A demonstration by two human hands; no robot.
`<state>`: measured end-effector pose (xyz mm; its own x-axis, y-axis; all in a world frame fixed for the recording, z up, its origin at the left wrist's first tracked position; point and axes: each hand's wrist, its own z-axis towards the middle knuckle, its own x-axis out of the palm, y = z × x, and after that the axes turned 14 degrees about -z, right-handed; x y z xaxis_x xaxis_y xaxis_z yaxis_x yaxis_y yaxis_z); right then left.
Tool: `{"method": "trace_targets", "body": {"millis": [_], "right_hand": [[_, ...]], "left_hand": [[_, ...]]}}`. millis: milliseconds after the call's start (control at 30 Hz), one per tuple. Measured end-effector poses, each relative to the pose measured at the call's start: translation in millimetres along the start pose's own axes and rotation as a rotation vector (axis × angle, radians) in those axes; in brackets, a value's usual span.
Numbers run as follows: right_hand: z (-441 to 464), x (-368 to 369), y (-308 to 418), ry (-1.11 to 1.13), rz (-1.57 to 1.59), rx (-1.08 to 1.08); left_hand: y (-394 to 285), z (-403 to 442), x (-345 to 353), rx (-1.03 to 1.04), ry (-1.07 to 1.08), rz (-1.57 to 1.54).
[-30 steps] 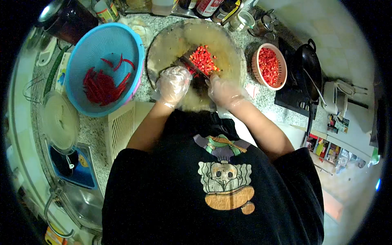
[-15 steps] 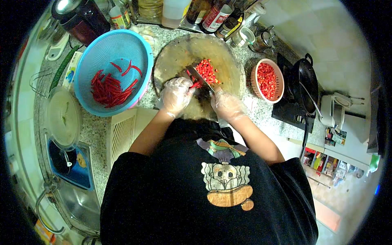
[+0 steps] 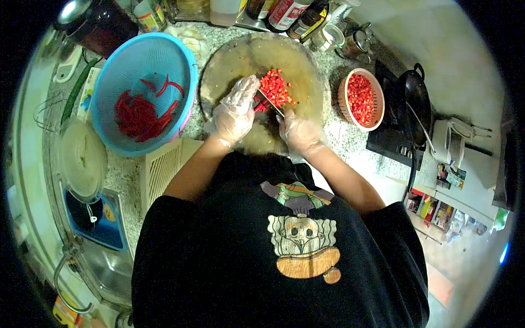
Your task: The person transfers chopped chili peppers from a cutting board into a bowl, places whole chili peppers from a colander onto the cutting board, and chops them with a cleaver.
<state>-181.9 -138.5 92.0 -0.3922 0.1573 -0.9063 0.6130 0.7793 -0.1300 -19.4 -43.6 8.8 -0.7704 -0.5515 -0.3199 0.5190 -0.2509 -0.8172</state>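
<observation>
My right hand (image 3: 301,134), in a clear plastic glove, is closed round the handle of a kitchen knife. The knife blade (image 3: 269,102) slants up and left over a round wooden chopping board (image 3: 303,65). My gloved left hand (image 3: 234,113) is at the blade's left side, its fingers stretched forward together near the blade's far end. Whether the fingertips touch the steel I cannot tell. Chopped red chillies (image 3: 276,87) lie in a heap just beyond the blade. A few red chilli pieces (image 3: 261,106) show between my left hand and the knife.
Left of the board stands a blue colander (image 3: 106,71) holding whole red chillies (image 3: 139,117). A pink basket (image 3: 377,112) of chopped chillies is at the right, beside a black wok (image 3: 413,104). Bottles (image 3: 284,16) line the back. A sink (image 3: 112,273) lies lower left.
My left hand has moved forward from the chillies by the blade, its fingers now reaching toward the blade's far end. The right hand still grips the knife. The whole view has shifted slightly.
</observation>
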Motion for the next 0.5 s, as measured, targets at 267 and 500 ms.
{"method": "trace_targets", "body": {"millis": [267,500], "right_hand": [[-18.7,4.2,-11.6,-0.180,0.095,-0.077],[-25.0,-3.1,-5.1,-0.219,-0.010,-0.132]], "left_hand": [[-5.5,6.6,-8.0,0.047,-0.122,0.060],[-12.0,-12.0,-12.5,0.092,-0.026,0.081]]}}
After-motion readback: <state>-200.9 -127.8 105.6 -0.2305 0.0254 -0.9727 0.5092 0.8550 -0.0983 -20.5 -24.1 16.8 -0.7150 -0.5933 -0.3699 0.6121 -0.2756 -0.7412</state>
